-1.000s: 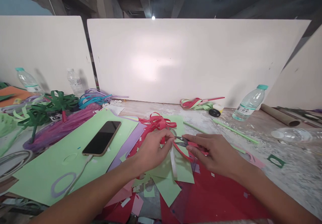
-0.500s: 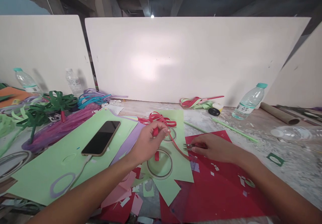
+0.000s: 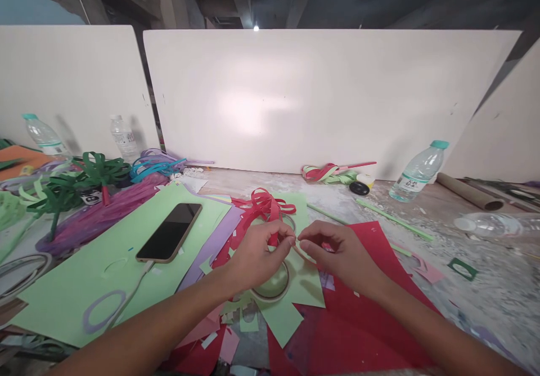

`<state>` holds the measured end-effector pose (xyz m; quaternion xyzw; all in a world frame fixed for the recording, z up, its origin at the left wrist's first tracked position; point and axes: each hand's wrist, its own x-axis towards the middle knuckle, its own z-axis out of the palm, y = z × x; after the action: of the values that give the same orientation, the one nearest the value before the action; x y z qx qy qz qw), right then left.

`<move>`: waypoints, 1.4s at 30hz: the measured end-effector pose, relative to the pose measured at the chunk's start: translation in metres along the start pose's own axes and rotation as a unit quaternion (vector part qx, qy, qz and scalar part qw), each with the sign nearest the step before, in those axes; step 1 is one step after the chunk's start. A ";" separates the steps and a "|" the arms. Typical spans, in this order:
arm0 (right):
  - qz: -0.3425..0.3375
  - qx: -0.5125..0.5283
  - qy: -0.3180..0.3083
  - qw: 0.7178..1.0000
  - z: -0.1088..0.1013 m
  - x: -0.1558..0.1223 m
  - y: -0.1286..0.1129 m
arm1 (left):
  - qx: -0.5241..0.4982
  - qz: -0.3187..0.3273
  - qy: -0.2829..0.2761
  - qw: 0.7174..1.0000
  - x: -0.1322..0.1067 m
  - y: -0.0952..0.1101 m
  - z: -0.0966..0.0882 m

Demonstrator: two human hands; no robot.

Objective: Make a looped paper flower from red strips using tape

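My left hand (image 3: pixel 264 252) is closed in a pinch on a red paper strip (image 3: pixel 274 218) that belongs to a cluster of curled red paper loops (image 3: pixel 261 198). My right hand (image 3: pixel 343 255) meets it almost fingertip to fingertip, thumb and forefinger pinched at the strip's thin end. A bit of red shows inside my right palm, perhaps the handle of the small scissors; the blades are hidden. Below both hands lies light green paper (image 3: pixel 310 283) with a roll of tape (image 3: pixel 274 294) on it. Red paper (image 3: pixel 358 331) extends under my right forearm.
On the left, a phone (image 3: pixel 169 232) with a cable rests on green sheets. Dark green paper flowers (image 3: pixel 103 170) and a purple bundle (image 3: pixel 101 210) stand beyond. Toward the right are a water bottle (image 3: pixel 417 173), a cardboard tube (image 3: pixel 470 191) and paper scraps (image 3: pixel 430 269). A white board (image 3: pixel 329 100) closes the back.
My right hand has moved left and up to meet my left hand, and the scissors' blades no longer show. The red sheet has shifted, uncovering pink scraps on the right.
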<state>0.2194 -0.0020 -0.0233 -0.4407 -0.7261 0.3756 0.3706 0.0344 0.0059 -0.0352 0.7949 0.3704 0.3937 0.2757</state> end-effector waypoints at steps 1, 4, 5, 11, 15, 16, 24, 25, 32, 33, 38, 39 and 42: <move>0.037 0.046 -0.017 0.998 0.000 0.001 0.001 | 0.018 0.009 0.004 1.000 -0.001 -0.001 0.001; 0.138 0.203 -0.069 0.967 0.001 0.002 0.004 | 0.085 0.052 0.015 0.995 -0.003 -0.006 0.003; 0.164 0.247 -0.081 0.951 0.001 0.002 0.005 | 0.107 0.069 0.018 0.992 -0.004 -0.008 0.003; 0.276 0.350 -0.131 0.885 0.001 0.003 0.011 | 0.192 0.157 0.032 0.968 -0.005 -0.011 0.004; 0.293 0.386 -0.140 0.864 -0.001 0.003 0.012 | 0.210 0.193 0.034 0.958 -0.005 -0.011 0.003; 0.293 0.392 -0.140 0.861 -0.001 0.003 0.012 | 0.215 0.199 0.034 0.956 -0.005 -0.011 0.003; 0.301 0.407 -0.113 0.855 0.005 0.003 0.012 | 0.219 0.243 0.054 0.943 -0.004 -0.013 0.006; 0.291 0.411 -0.109 0.857 0.006 0.004 0.012 | 0.215 0.241 0.050 0.945 -0.004 -0.013 0.005; 0.213 0.372 -0.033 0.903 0.000 0.008 0.016 | 0.128 0.117 -0.007 0.985 -0.008 -0.009 0.000; 0.191 0.361 -0.014 0.913 -0.002 0.009 0.015 | 0.107 0.101 -0.020 0.989 -0.008 -0.010 0.000; 0.103 0.314 0.012 0.944 0.000 0.010 0.006 | 0.050 0.099 -0.082 0.990 -0.009 -0.013 0.001; 0.099 0.315 0.003 0.944 0.004 0.011 0.005 | 0.052 0.107 -0.097 0.988 -0.009 -0.012 0.001; 0.096 0.331 -0.009 0.939 0.016 0.013 0.003 | 0.073 0.123 -0.142 0.980 -0.009 -0.008 0.000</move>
<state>0.2017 0.0078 -0.0301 -0.3574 -0.5187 0.6320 0.4515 0.0276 0.0036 -0.0450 0.9000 0.2545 0.2799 0.2165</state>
